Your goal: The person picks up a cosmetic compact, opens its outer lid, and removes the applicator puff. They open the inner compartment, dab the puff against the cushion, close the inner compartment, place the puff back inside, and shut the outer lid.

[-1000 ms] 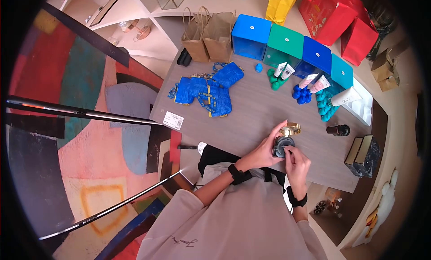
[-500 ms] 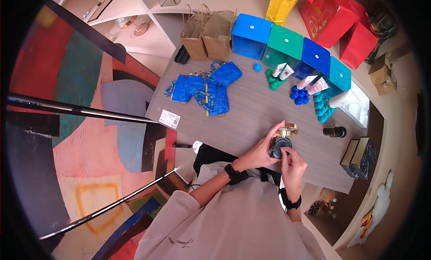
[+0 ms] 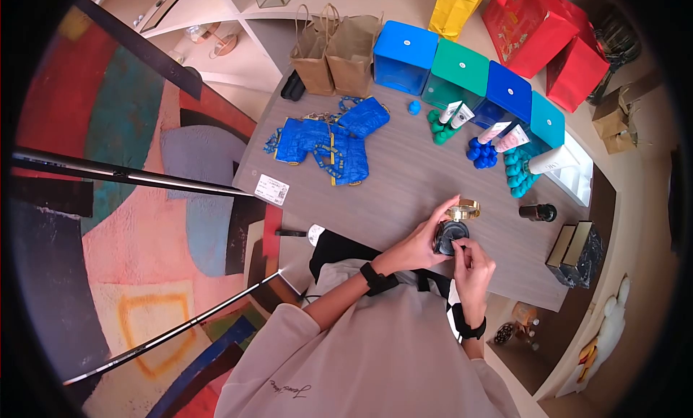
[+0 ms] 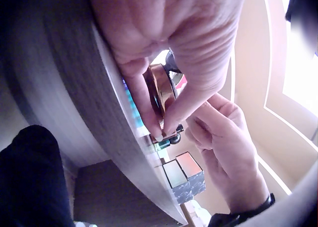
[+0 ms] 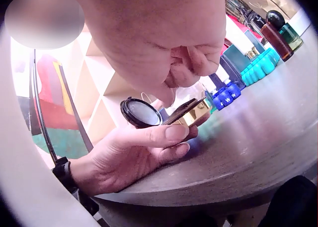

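Note:
A round compact [image 3: 452, 237] is held unfolded over the near part of the table by my left hand [image 3: 421, 246]. Its gold-rimmed half [image 3: 465, 209] faces the table's far side; the black disc half is nearer my body. In the right wrist view the black-framed mirror [image 5: 143, 113] tilts up beside the gold edge [image 5: 198, 113], with left thumb and fingers gripping around it. My right hand [image 3: 473, 270] has thumb and fingertips bunched at the black disc's edge. I cannot tell whether they pinch anything, as the curled fingers [image 5: 191, 63] hide their tips.
Blue quilted pouches [image 3: 339, 144] lie at the table's left, near a white label card [image 3: 271, 190]. Coloured boxes [image 3: 462, 64] line the back, with cream tubes [image 3: 514, 138] on beaded stands before them. At right are a dark bottle [image 3: 538, 212] and a marbled box [image 3: 577, 255].
The head view has shifted slightly. The right hand's fingertips have stayed at the black disc with only small movement; the left hand keeps its grip on the compact.

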The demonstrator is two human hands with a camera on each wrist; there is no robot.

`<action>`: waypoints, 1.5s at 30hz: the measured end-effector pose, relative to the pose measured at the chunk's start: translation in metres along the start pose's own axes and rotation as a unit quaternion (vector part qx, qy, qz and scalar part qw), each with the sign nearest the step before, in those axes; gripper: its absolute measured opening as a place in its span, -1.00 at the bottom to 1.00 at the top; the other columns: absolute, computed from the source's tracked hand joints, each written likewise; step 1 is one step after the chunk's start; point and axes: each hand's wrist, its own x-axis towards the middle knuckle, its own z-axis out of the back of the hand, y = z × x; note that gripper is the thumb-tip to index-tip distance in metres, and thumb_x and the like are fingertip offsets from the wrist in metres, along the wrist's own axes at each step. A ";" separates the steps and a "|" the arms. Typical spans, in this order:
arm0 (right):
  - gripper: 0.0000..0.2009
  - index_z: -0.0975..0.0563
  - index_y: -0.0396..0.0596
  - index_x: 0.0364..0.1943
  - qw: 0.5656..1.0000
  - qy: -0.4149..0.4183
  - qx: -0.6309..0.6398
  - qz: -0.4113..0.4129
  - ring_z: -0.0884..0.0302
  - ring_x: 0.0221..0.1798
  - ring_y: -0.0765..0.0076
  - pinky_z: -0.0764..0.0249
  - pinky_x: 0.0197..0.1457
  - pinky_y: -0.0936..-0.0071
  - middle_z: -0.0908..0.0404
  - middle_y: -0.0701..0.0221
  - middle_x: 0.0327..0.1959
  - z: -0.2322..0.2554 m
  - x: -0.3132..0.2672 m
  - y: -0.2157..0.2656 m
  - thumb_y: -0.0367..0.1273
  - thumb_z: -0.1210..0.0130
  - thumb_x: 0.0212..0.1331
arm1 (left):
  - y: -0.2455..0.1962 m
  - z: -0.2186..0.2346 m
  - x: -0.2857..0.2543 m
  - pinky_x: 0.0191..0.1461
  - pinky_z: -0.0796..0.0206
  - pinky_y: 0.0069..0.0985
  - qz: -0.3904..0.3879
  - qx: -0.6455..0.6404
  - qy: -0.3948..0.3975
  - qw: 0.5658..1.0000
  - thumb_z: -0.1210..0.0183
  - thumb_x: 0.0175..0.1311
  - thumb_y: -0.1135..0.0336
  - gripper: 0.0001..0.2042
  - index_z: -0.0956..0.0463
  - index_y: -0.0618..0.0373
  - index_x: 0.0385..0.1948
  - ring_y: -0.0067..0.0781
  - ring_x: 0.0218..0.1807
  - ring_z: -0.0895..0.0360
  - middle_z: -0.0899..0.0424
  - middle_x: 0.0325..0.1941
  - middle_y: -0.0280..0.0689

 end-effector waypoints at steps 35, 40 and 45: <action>-0.90 -0.73 -0.19 -0.22 0.993 -0.083 0.079 0.004 -0.28 -0.64 0.49 -0.25 -0.53 0.44 -0.49 0.35 -0.58 -0.001 0.001 0.006 -0.59 -0.40 0.22 | 0.002 -0.002 0.002 0.42 -0.37 -0.30 -0.001 0.005 -0.004 1.000 -0.58 0.06 0.55 0.24 0.20 -0.02 0.73 -0.31 0.27 -0.55 -0.56 0.24 -0.16; -0.91 -0.74 -0.20 -0.22 0.994 -0.092 0.060 0.028 -0.23 -0.60 0.55 -0.18 -0.51 0.46 -0.45 0.37 -0.59 0.008 0.001 0.014 -0.60 -0.39 0.23 | 0.002 -0.003 -0.002 0.40 -0.38 -0.32 0.022 -0.014 0.000 1.000 -0.58 0.08 0.54 0.23 0.21 -0.02 0.73 -0.32 0.24 -0.56 -0.56 0.21 -0.20; -0.91 -0.74 -0.22 -0.21 0.997 -0.035 0.059 0.039 -0.26 -0.60 0.55 -0.20 -0.50 0.50 -0.58 0.32 -0.52 -0.010 0.003 -0.009 -0.62 -0.37 0.24 | -0.002 -0.002 0.001 0.40 -0.37 -0.35 0.005 -0.021 -0.004 1.000 -0.54 0.12 0.56 0.20 0.19 -0.04 0.74 -0.38 0.25 -0.52 -0.55 0.27 -0.20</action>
